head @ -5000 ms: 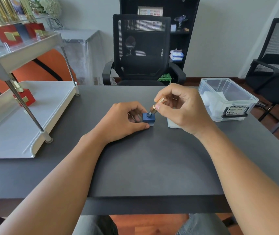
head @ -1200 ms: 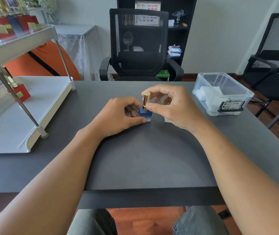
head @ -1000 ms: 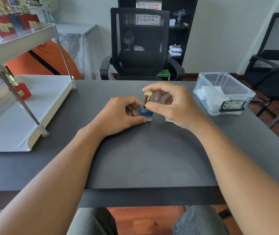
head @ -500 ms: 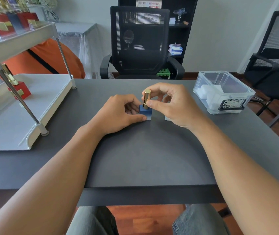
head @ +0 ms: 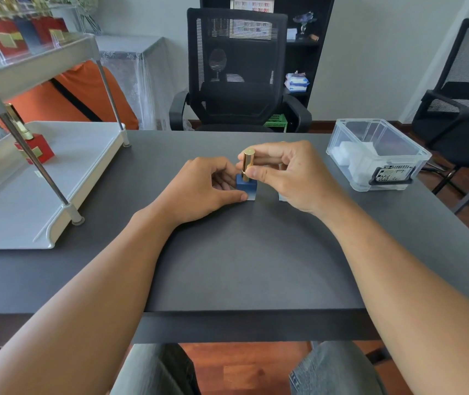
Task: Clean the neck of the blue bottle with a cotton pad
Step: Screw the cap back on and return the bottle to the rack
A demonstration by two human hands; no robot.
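A small square blue bottle (head: 247, 189) stands on the dark table (head: 227, 260). My left hand (head: 199, 189) grips it from the left, thumb against its front. A tall gold cap (head: 247, 163) stands upright on top of the bottle, pinched by the thumb and fingers of my right hand (head: 287, 175). A white cotton pad (head: 281, 198) lies on the table under my right hand, mostly hidden. The bottle's neck is covered by the cap.
A clear plastic box (head: 375, 155) with white pads sits at the right. A white two-tier rack (head: 42, 178) with a red bottle (head: 32, 146) fills the left. Black office chairs stand behind the table and at the far right.
Five seconds ago the gold cap was tilted over the bottle. My right hand has stood it upright and lowered it onto the bottle top. My left hand has kept its hold.
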